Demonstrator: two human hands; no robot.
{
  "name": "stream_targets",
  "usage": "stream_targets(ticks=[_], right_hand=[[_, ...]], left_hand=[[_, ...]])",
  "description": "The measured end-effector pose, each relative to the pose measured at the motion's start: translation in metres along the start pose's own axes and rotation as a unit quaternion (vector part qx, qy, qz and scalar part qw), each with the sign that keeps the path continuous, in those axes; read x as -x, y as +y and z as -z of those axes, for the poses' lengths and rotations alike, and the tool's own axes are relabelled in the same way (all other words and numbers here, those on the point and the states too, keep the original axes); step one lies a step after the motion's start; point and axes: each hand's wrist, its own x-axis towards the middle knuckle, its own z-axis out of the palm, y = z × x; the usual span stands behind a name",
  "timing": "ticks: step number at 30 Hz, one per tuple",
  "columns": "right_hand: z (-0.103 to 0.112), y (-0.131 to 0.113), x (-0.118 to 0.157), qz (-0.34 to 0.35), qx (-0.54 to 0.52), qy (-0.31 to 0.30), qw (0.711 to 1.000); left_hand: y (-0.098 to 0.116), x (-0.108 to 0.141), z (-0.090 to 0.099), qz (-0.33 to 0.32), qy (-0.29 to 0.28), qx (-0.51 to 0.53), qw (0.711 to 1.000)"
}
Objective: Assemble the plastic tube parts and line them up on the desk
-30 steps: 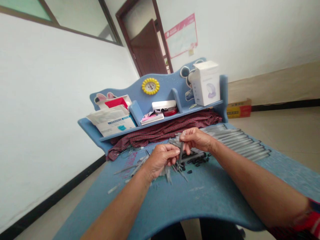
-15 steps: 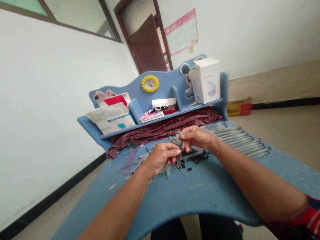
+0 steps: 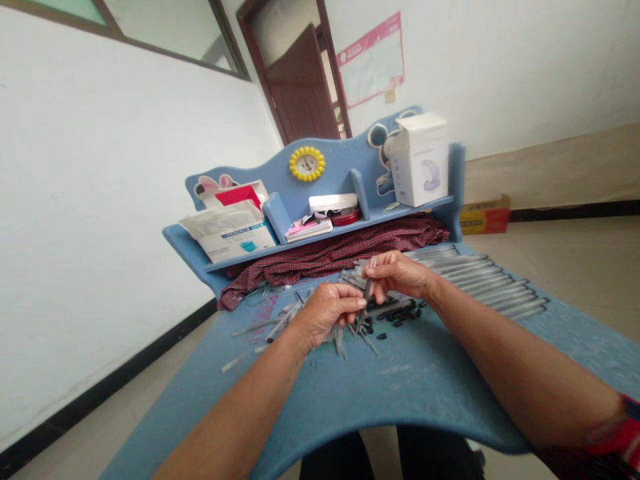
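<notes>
My left hand [image 3: 331,312] and my right hand [image 3: 399,275] meet above the middle of the desk, both closed on one slim, grey, see-through pen [image 3: 367,297]. It is held tilted, its lower end toward the desktop. The left thumb and fingers pinch it lower down, and the right fingertips grip its upper part. Beneath the hands lie scattered clear pen parts [image 3: 340,347] and small black pieces, perhaps caps or plugs [image 3: 399,316]. Right of my right hand, several grey pens [image 3: 480,277] lie side by side in a row.
The blue desk [image 3: 400,393] has a raised shelf holding a white box [image 3: 420,163], a mask packet [image 3: 235,241] and some booklets [image 3: 309,229]. A red checked cloth [image 3: 320,257] is bunched under the shelf. A yellow flower-shaped dial [image 3: 307,164] sits on the backboard.
The view has shifted slightly, so the desk appears a little further right. Both hands keep their hold on the pen, with barely any change in their pose.
</notes>
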Motion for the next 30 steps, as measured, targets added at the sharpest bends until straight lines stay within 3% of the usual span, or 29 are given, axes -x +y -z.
stream_targets(ticks=[15, 30], right_hand=[[0.0028, 0.0042, -0.0038, -0.001, -0.008, -0.034, 0.999], [0.0, 0.0033, -0.0036, -0.007, -0.005, -0.023, 1.0]], left_hand=[[0.0, 0.002, 0.0032, -0.007, 0.019, -0.048, 0.999], [0.003, 0.0053, 0.0016, -0.016, 0.036, -0.06, 0.997]])
